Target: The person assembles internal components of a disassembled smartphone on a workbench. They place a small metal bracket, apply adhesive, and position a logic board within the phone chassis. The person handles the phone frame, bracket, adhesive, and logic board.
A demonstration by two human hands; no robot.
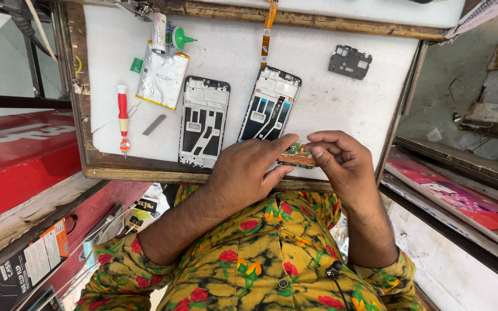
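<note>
Hands meet at worktop (341, 103) front edge: small green circuit board (297, 154) pinched between left hand (248, 170) and right hand (341, 158), raised for close handling. Two phone frames (204, 121) laid flat behind; red screwdriver (123, 118) parked aside.

Views: one only, from a camera worn on the person's head.
Facing: steeply down over the chest onto the white tabletop (329, 98).
Orientation: the person's patterned shirt (272, 253) fills the bottom edge, the tabletop's far side lies at the top.
Nearness: close, with both hands mid-frame.
Shared: no second view overlaps.
</note>
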